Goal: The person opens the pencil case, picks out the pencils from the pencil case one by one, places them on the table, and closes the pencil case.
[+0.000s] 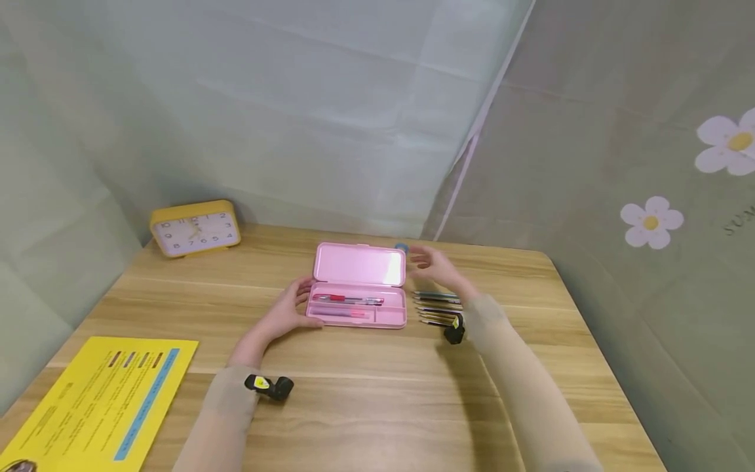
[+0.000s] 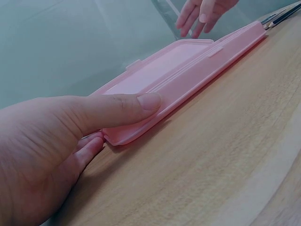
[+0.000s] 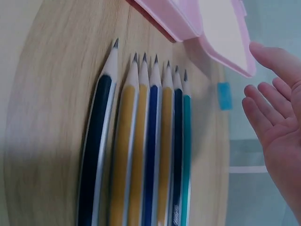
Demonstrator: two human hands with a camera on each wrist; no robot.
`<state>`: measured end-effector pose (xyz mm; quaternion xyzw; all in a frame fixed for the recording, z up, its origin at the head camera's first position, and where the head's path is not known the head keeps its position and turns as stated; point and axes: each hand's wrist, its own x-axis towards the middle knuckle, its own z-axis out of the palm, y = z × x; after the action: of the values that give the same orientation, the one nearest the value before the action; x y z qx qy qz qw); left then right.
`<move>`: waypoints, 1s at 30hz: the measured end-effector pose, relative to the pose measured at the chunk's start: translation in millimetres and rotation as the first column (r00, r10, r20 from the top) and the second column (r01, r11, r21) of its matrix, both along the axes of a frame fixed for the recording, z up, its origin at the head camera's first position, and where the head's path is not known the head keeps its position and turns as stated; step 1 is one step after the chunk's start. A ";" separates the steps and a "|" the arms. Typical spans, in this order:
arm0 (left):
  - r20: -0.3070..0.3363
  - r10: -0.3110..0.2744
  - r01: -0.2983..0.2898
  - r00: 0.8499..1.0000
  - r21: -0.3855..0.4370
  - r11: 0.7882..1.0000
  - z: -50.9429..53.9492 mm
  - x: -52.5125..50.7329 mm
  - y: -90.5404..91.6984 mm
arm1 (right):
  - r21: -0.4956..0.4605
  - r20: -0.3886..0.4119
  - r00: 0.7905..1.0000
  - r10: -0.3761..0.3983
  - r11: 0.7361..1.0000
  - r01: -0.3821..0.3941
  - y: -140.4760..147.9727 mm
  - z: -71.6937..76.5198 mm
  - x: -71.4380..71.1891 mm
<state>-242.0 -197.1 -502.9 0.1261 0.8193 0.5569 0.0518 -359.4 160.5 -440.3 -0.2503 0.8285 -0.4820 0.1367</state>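
A pink pencil case (image 1: 389, 317) lies with its lid (image 1: 354, 263) raised. In its tray are a red-capped pen (image 1: 348, 299) and a second pen with a pinkish tip (image 1: 342, 313). My left hand (image 1: 286, 311) holds the case by its left end; the thumb (image 2: 124, 110) lies against the front wall and the fingers reach around the end. Beside the lid's right edge hovers my right hand (image 1: 435, 269), its fingers loosely extended and nothing in them. Several sharpened pencils (image 3: 153, 141) lie in a row right of the case, below that hand.
A small blue object (image 1: 402, 248) sits behind the lid's right corner. The yellow alarm clock (image 1: 196, 228) stands at the back left, and a yellow booklet (image 1: 88, 400) lies at the front left. Curtains (image 1: 330, 131) enclose the wooden table's back and sides.
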 end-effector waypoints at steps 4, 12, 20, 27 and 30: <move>0.000 0.001 -0.001 1.000 0.004 1.000 -2.3 -1.0 0.5 | -0.022 0.049 0.999 -0.020 1.000 0.021 -6.0 -6.9 -4.0; -0.003 0.005 -0.004 1.000 0.004 1.000 -1.2 0.2 0.9 | -0.046 0.082 0.995 -0.058 0.997 0.061 -16.2 -17.3 -5.1; 0.002 0.008 -0.008 1.000 -0.001 1.000 -0.2 2.0 1.2 | -0.041 0.036 0.993 -0.113 0.993 0.114 -25.0 -10.5 4.0; -0.004 0.000 0.000 1.000 0.014 1.000 0.8 1.6 1.5 | -0.054 0.004 0.988 -0.155 0.986 0.155 -25.8 -9.6 7.4; -0.008 0.002 -0.002 1.000 0.008 1.000 0.7 1.7 1.2 | -0.068 -0.004 0.985 -0.172 0.983 0.172 -27.0 -6.7 10.4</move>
<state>-240.3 -195.9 -502.2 0.1278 0.8175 0.5596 0.0477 -349.0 133.5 -447.0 -0.1847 0.8310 -0.5183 0.0819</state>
